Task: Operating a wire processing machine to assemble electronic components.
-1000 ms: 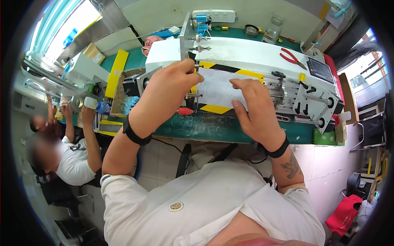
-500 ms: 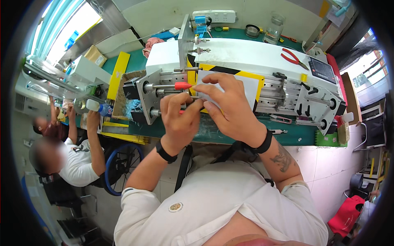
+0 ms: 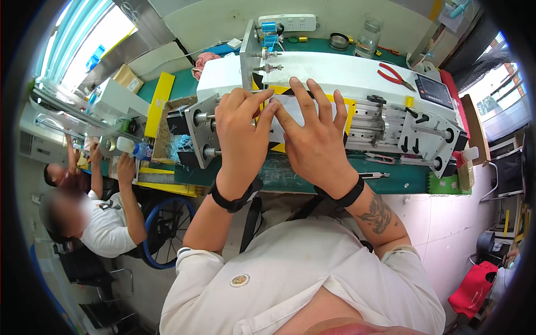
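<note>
Both hands meet over a metal fixture with guide rails point(image 3: 365, 125). My left hand point(image 3: 241, 131) is closed, thumb and index finger pinched at the end of a metal rod; whatever else sits between them is hidden. My right hand point(image 3: 318, 139) reaches in from the right, index fingertip against the left thumb. Its other fingers spread over a white sheet point(image 3: 291, 114) edged by a yellow-and-black striped border point(image 3: 350, 114). The right thumb is hidden under the hand. A metal end plate point(image 3: 202, 134) with shafts stands left of my left hand.
Behind lies a white machine housing point(image 3: 329, 70) with red-handled pliers point(image 3: 394, 77) and a control panel point(image 3: 434, 91). A utility knife point(image 3: 373, 175) lies on the green mat point(image 3: 312, 181). A glass jar point(image 3: 368, 38) stands farther back. Two people sit at the left, one in a white shirt point(image 3: 111, 218).
Both hands have moved farther away over the fixture, from the red-tipped shafts to the upper rod. My left hand now covers the red tips. My right fingers have stretched out more.
</note>
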Demonstrator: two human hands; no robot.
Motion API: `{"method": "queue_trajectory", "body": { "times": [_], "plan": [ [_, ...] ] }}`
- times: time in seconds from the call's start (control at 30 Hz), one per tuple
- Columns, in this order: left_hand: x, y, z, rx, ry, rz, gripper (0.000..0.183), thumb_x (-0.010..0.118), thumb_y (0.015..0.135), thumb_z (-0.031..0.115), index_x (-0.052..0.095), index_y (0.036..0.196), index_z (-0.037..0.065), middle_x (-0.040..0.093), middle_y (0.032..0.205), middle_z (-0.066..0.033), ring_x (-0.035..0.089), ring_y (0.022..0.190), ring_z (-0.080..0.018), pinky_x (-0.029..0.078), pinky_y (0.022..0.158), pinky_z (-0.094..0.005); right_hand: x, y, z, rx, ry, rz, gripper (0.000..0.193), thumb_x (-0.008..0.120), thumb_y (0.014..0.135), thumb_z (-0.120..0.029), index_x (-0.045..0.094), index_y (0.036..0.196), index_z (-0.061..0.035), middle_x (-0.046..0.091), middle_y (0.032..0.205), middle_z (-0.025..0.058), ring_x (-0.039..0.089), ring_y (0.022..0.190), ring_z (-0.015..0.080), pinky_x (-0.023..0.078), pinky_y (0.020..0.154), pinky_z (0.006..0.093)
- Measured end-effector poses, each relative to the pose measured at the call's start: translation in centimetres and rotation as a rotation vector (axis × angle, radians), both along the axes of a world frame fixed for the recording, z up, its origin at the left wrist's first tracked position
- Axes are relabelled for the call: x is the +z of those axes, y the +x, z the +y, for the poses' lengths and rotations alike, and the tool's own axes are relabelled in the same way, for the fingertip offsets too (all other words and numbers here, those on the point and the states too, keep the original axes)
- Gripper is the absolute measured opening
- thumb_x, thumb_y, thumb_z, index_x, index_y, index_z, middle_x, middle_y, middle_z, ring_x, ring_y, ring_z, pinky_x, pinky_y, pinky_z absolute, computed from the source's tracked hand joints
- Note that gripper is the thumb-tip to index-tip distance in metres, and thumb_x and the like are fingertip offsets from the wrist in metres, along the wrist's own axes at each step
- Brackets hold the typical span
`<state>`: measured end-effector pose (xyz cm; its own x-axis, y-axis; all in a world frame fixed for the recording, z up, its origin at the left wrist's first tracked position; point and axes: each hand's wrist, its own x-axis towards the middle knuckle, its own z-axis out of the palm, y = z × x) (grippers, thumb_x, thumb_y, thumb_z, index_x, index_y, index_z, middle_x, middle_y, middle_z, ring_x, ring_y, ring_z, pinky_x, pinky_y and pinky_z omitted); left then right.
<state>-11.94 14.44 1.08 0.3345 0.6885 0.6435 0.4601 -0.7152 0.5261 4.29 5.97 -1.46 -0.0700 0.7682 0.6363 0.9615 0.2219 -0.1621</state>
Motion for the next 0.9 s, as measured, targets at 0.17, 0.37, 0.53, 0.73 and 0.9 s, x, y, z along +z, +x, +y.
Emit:
{"method": "queue_trajectory", "body": {
  "times": [0.17, 0.37, 0.53, 0.73, 0.9],
  "plan": [
    [-0.4, 0.4, 0.1, -0.019, -0.038, -0.091, 0.006, 0.08, 0.097, 0.003, 0.078, 0.102, 0.005, 0.064, 0.095, -0.0084, 0.061, 0.09, -0.0293, 0.046, 0.087, -0.0454, 0.0, 0.0, 0.0, 0.003, 0.008, 0.001, 0.069, 0.081, 0.088, -0.014, 0.072, 0.156, -0.0191, 0.046, 0.178, 0.0179, 0.036, 0.167, 0.04, 0.013, 0.136, 0.0698],
    [-2.3, -1.5, 0.6, 0.044, 0.26, -0.083, 0.011, 0.077, 0.095, -0.003, 0.072, 0.101, 0.004, 0.062, 0.098, -0.0119, 0.058, 0.095, -0.0363, 0.046, 0.088, -0.0484, 0.1, 0.0, -0.1, 0.005, -0.022, 0.023, 0.068, 0.082, 0.089, -0.011, 0.072, 0.155, -0.0205, 0.05, 0.174, 0.0184, 0.041, 0.164, 0.0401, 0.014, 0.136, 0.0691],
    [-2.5, -3.3, 0.2, 0.118, 0.378, 0.061, 0.011, 0.078, 0.095, -0.004, 0.072, 0.102, 0.003, 0.062, 0.097, -0.0134, 0.059, 0.094, -0.0371, 0.049, 0.086, -0.0473, 0.2, 0.1, -0.3, 0.004, -0.057, 0.025, 0.067, 0.082, 0.09, -0.009, 0.073, 0.155, -0.0217, 0.053, 0.171, 0.0165, 0.044, 0.162, 0.0386, 0.014, 0.136, 0.0683],
    [-2.2, -3.8, 0.4, 0.156, 0.406, 0.105, 0.012, 0.077, 0.096, -0.003, 0.073, 0.105, 0.003, 0.063, 0.1, -0.014, 0.059, 0.098, -0.0371, 0.048, 0.088, -0.0481, 0.3, 0.0, -0.5, 0.018, -0.075, 0.043, 0.063, 0.082, 0.09, -0.009, 0.074, 0.152, -0.0179, 0.058, 0.165, 0.0151, 0.048, 0.159, 0.0383, 0.014, 0.136, 0.0689],
    [-2.6, -4.1, 0.4, 0.181, 0.406, 0.114, 0.012, 0.076, 0.096, -0.004, 0.073, 0.105, 0.003, 0.063, 0.101, -0.0142, 0.06, 0.099, -0.0373, 0.048, 0.089, -0.0482, 0.6, -0.1, -0.6, 0.023, -0.073, 0.045, 0.06, 0.081, 0.09, -0.008, 0.074, 0.149, -0.013, 0.063, 0.159, 0.0143, 0.051, 0.155, 0.0372, 0.014, 0.136, 0.0698]
  ]
}}
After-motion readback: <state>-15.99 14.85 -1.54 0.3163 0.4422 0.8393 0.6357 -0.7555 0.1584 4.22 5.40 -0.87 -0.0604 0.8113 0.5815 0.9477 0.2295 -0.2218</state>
